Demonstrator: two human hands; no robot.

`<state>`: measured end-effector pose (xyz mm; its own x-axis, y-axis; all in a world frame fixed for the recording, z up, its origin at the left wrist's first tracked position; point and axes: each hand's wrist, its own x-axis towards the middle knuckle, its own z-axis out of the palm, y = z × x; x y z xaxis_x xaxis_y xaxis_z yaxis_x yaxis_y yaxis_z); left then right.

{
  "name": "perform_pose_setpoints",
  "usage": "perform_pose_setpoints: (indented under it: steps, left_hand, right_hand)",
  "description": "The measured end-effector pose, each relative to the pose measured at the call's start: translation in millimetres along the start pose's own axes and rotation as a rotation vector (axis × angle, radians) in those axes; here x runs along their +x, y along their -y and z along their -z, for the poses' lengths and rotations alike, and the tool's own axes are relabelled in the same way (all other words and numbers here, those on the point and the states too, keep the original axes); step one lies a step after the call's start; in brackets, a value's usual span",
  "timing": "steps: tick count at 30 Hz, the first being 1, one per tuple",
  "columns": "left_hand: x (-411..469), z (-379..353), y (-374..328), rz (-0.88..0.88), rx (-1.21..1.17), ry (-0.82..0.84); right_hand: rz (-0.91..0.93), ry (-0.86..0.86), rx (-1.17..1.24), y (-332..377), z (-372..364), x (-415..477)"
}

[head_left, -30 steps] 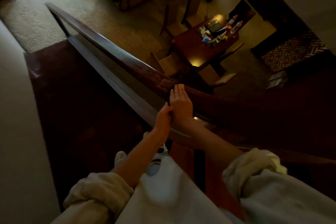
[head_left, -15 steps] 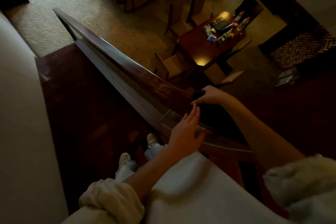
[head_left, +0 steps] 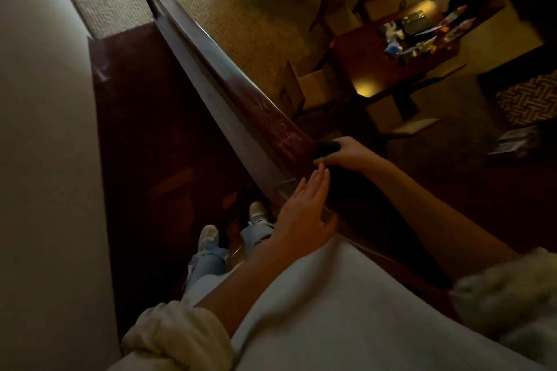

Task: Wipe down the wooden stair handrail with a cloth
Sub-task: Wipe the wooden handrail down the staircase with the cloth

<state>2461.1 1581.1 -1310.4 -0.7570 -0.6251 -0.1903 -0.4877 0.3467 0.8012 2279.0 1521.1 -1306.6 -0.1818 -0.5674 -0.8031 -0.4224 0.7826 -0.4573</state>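
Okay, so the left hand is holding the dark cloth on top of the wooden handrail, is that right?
Not quite: the right hand holds the dark cloth on top of the wooden handrail. In the head view the left hand lies beside it, fingers straight.

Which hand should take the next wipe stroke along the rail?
Right. The right hand holds the dark cloth on top of the handrail; the left hand is open and empty at the rail's near side.

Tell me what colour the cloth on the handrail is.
Black or very dark, in the dim head view; the right hand holds the cloth on the handrail.
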Motion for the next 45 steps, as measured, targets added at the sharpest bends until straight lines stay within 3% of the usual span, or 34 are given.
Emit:
perform_pose_setpoints:
  steps: [5, 12, 17, 25, 30, 34, 41, 45]
  left_hand:
    - [26, 23, 27, 0.158, -0.030, -0.127]
    - [8, -8, -13, 0.098, -0.048, -0.121]
    - [61, 14, 46, 0.307, -0.057, -0.148]
    - [29, 3, 19, 0.179, -0.032, -0.157]
    - [80, 27, 61, 0.313, 0.024, -0.103]
    - [77, 26, 67, 0.369, 0.026, -0.078]
    - [13, 3, 47, 0.284, -0.007, -0.141]
    - [-21, -8, 44, 0.397, -0.303, -0.193]
  right_hand:
    - [0.046, -0.095, -0.106, 40, -29, 60]
    - [0.048, -0.055, -0.049, 1, -15, 26]
    - [0.040, -0.128, -0.053, 49, -32, 86]
    - [0.094, -0.071, 0.012, 19, -31, 62]
    - [0.094, -0.116, 0.025, 59, -38, 117]
    - [0.171, -0.151, -0.129, 62, -49, 119]
    - [0.237, -0.347, -0.540, 32, -71, 47]
    - [0.219, -0.419, -0.760, 15, -85, 13]
